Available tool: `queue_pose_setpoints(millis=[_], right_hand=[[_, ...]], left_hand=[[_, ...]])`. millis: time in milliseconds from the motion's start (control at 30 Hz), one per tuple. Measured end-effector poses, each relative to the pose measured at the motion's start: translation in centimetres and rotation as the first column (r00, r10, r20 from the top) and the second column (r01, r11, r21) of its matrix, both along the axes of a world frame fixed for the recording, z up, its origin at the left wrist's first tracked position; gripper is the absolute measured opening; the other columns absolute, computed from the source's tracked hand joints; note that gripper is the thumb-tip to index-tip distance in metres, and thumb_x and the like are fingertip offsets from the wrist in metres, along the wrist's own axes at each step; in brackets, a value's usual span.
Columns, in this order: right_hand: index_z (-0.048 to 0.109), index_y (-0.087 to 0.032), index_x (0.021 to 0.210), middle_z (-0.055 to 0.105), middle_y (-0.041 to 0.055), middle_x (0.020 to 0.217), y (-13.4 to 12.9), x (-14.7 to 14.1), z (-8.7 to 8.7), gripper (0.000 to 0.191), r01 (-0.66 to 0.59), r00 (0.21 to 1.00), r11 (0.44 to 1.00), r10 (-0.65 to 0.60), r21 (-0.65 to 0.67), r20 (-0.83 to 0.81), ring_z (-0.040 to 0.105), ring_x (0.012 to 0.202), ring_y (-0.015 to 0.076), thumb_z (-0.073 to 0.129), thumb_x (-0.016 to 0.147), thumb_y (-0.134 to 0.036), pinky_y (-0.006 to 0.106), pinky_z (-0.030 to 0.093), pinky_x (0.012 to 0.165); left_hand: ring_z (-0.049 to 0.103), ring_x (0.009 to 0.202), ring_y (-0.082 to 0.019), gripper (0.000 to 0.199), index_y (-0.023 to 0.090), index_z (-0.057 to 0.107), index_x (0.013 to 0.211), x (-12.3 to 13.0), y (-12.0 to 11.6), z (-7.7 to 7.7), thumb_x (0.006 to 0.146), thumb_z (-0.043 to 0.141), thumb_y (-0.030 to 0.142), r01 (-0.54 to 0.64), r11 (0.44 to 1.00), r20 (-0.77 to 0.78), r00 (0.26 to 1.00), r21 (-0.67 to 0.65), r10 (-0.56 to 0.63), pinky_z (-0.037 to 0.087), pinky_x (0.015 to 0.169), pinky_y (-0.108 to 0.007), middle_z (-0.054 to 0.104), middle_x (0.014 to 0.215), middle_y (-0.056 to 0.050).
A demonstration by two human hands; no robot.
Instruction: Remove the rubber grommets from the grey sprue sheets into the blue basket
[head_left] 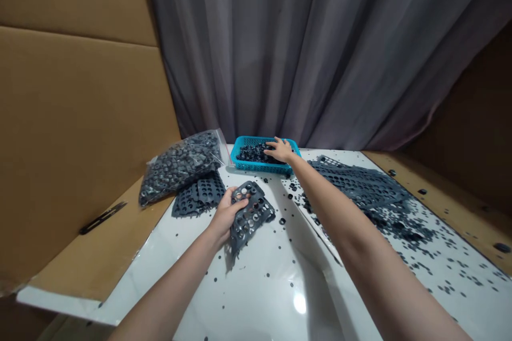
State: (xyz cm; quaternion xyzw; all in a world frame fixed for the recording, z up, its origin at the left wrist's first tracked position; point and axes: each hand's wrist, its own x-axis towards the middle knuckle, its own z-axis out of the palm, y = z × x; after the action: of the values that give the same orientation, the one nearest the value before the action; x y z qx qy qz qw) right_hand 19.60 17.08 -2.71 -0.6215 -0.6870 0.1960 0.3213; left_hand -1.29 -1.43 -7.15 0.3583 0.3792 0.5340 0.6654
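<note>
My left hand (226, 214) is closed around the edge of a dark perforated rubber sheet (253, 221), its thumb lying across the top. Some holes in the sheet show white through them, while others look filled with dark pieces. At the back, my right hand (281, 150) reaches over a blue plastic basket (264, 168), fingers spread and nothing visible in them. Small black rubber pieces (252, 152) cover the basket's floor. Whether my fingertips touch those pieces I cannot tell.
A clear zip bag (182, 165) full of black pieces leans on more perforated sheets (200, 194) at left. Stacked sheets (356, 184) and scattered dark discs (448, 261) lie right. Cardboard (80, 133) walls the left side; a grey curtain (264, 53) hangs behind.
</note>
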Motion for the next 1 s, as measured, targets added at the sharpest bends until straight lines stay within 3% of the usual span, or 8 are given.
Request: queue_pose_setpoints(millis=[100,167,267,333,467,600,733,1000], right_hand=[[0.066,-0.02,0.101,0.053,0.0118,0.126,-2.7,-0.5,0.9,0.028,-0.1,0.994,0.994,0.098,0.052,0.037,0.037,0.122,0.0339,0.061,0.076,-0.032,0.049,0.025,0.1],[0.065,-0.019,0.093,0.062,0.0079,0.106,-5.9,-1.1,1.4,0.022,-0.249,0.968,0.964,0.245,0.093,0.049,0.053,0.102,0.0235,0.053,0.082,-0.034,0.038,0.037,0.091],[0.06,-0.017,0.079,0.06,0.0035,0.077,-11.5,-2.2,1.5,0.026,-0.592,0.805,0.783,0.567,0.189,0.174,0.053,0.073,0.0168,0.051,0.084,-0.042,0.029,0.039,0.07],[0.055,-0.017,0.076,0.055,0.0011,0.068,-14.5,-2.8,1.4,0.027,-0.646,0.755,0.741,0.585,0.185,0.296,0.048,0.064,0.0145,0.054,0.082,-0.044,0.027,0.033,0.062],[0.049,-0.018,0.072,0.049,-0.0013,0.063,-17.0,-3.4,1.1,0.028,-0.646,0.742,0.758,0.597,0.088,0.307,0.042,0.057,0.0119,0.056,0.081,-0.043,0.024,0.026,0.056],[0.044,-0.018,0.065,0.041,-0.0048,0.057,-17.0,-3.8,0.7,0.029,-0.662,0.743,0.75,0.655,0.002,0.137,0.037,0.054,0.01,0.053,0.083,-0.039,0.023,0.025,0.054],[0.04,-0.018,0.061,0.033,-0.0059,0.058,-17.0,-4.6,0.2,0.037,-0.671,0.727,0.741,0.661,0.007,-0.187,0.032,0.056,0.0096,0.049,0.085,-0.045,0.023,0.025,0.055],[0.044,-0.017,0.062,0.034,-0.0057,0.058,-16.2,-5.5,-1.4,0.039,-0.746,0.485,0.666,0.51,-0.031,-0.71,0.028,0.056,0.0094,0.06,0.076,-0.05,0.025,0.021,0.055]], left_hand=[[0.063,0.071,-0.014,0.04,0.017,0.059,0.093,-0.1,0.3,-0.3,0.057,0.077,0.02,0.005,1.0,0.014,1.0,-0.014,-0.005,0.049,0.072,-0.026,0.067,0.086,-0.001],[0.062,0.072,-0.014,0.037,0.017,0.061,0.094,-0.2,0.3,-0.4,0.059,0.075,0.021,-0.001,1.0,-0.006,1.0,-0.003,0.001,0.048,0.071,-0.027,0.067,0.086,-0.001],[0.06,0.075,-0.014,0.029,0.018,0.062,0.092,-0.2,0.1,-0.4,0.065,0.07,0.023,-0.009,0.995,-0.113,0.993,0.097,0.02,0.046,0.072,-0.025,0.066,0.084,0.0],[0.057,0.077,-0.014,0.02,0.019,0.062,0.088,-0.1,-0.2,-0.2,0.068,0.067,0.023,0.011,0.98,-0.215,0.976,0.2,0.033,0.044,0.072,-0.024,0.064,0.082,0.001],[0.052,0.074,-0.013,0.008,0.018,0.06,0.077,0.0,-0.8,0.3,0.071,0.062,0.023,0.107,0.933,-0.401,0.915,0.343,0.043,0.039,0.07,-0.022,0.058,0.074,0.003],[0.047,0.067,-0.013,0.003,0.017,0.056,0.066,-0.1,-0.8,0.3,0.068,0.058,0.018,0.155,0.918,-0.446,0.895,0.366,0.027,0.037,0.065,-0.022,0.052,0.063,0.004],[0.051,0.063,-0.013,0.011,0.016,0.06,0.07,-0.1,-0.9,-0.2,0.071,0.058,0.027,0.12,0.978,-0.236,0.968,0.167,-0.079,0.039,0.063,-0.023,0.056,0.061,0.003],[0.056,0.055,-0.011,0.033,0.013,0.066,0.081,0.4,-1.3,-0.2,0.067,0.071,0.043,0.111,0.994,0.008,0.994,-0.022,-0.111,0.043,0.059,-0.023,0.063,0.061,0.001]])
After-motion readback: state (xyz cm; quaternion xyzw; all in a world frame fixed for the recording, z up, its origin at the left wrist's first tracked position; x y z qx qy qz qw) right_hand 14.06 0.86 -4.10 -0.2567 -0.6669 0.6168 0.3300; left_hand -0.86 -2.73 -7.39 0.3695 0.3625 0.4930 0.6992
